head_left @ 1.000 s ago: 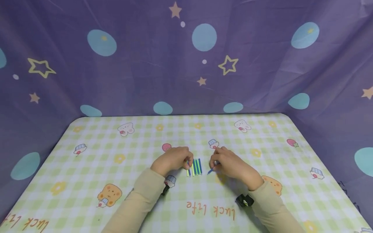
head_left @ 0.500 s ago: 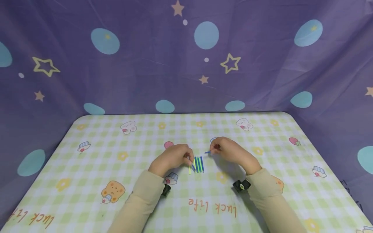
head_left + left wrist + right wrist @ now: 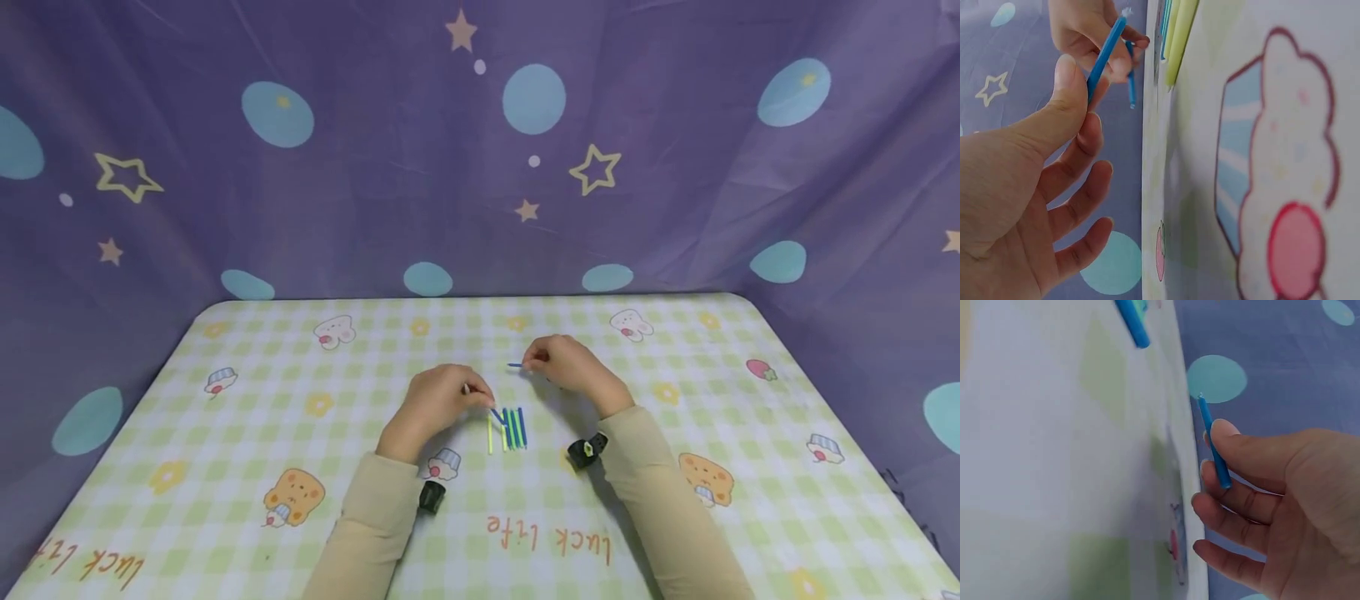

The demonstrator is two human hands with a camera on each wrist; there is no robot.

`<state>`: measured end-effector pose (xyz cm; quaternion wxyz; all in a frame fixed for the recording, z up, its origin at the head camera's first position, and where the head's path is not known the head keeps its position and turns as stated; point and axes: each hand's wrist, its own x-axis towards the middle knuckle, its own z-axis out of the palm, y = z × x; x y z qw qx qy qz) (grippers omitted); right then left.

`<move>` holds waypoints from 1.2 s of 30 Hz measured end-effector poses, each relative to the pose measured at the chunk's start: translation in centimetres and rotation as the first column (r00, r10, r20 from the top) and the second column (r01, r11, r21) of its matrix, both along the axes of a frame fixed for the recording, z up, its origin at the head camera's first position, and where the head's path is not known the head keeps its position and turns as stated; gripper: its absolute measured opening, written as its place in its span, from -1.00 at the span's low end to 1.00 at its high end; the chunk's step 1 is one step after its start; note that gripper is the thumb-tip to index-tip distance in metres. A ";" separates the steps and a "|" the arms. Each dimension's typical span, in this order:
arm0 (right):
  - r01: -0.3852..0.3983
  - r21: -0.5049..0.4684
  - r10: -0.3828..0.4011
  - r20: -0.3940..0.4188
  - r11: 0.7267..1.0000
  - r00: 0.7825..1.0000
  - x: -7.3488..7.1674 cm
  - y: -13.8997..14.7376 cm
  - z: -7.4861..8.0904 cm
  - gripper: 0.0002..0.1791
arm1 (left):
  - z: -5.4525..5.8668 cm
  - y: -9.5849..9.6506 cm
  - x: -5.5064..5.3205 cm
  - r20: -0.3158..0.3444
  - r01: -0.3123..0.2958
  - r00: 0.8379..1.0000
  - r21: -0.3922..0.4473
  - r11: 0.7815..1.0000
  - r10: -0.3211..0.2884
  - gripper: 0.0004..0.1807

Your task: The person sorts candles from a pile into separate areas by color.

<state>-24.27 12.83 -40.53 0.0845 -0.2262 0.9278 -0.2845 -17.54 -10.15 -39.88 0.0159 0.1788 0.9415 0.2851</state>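
Note:
My left hand pinches a slim blue candle between thumb and index finger, its pale wick pointing away from the palm. In the head view that candle slants just left of a row of blue and green candles. A single yellow-green candle lies a little left of the row, near the left fingertips. Farther back, my right hand pinches another blue candle between thumb and fingers. Its wick end points left in the head view, over the cloth behind the row.
A green-and-white checked cloth with printed cartoons covers the table. Purple curtain hangs behind it and at both sides. A black wrist camera sits on the left wrist, and another black camera on the right.
My right hand has carried its blue candle back and to the left, behind the row. The left hand's candle has tilted from nearly parallel with the row to a slant.

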 end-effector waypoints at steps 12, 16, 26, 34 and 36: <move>-0.004 0.138 -0.002 0.044 0.990 0.999 -2.0 -1.1 -0.7 -0.89 | -0.2 -0.2 0.1 -0.033 -0.059 0.998 0.016 0.998 0.060 -0.94; -0.004 0.180 -0.005 0.053 0.984 0.999 -2.2 -1.3 -0.5 -0.88 | -0.1 -0.2 0.0 -0.041 -0.074 0.996 0.007 0.997 0.074 -0.97; -0.011 0.145 0.004 0.049 0.989 0.999 -2.0 -1.2 0.0 -0.83 | 0.0 0.0 -0.4 -0.079 -0.118 0.990 -0.022 0.993 0.116 -0.91; -0.005 0.053 0.006 -0.014 0.999 1.000 0.0 0.2 0.4 -0.81 | -0.2 0.5 -0.9 -0.068 -0.155 0.986 -0.011 0.988 0.154 -0.93; -0.008 0.045 0.009 -0.023 0.999 1.000 0.6 0.5 0.6 -0.81 | -0.3 0.7 -1.2 -0.044 -0.155 0.987 -0.003 0.988 0.154 -0.93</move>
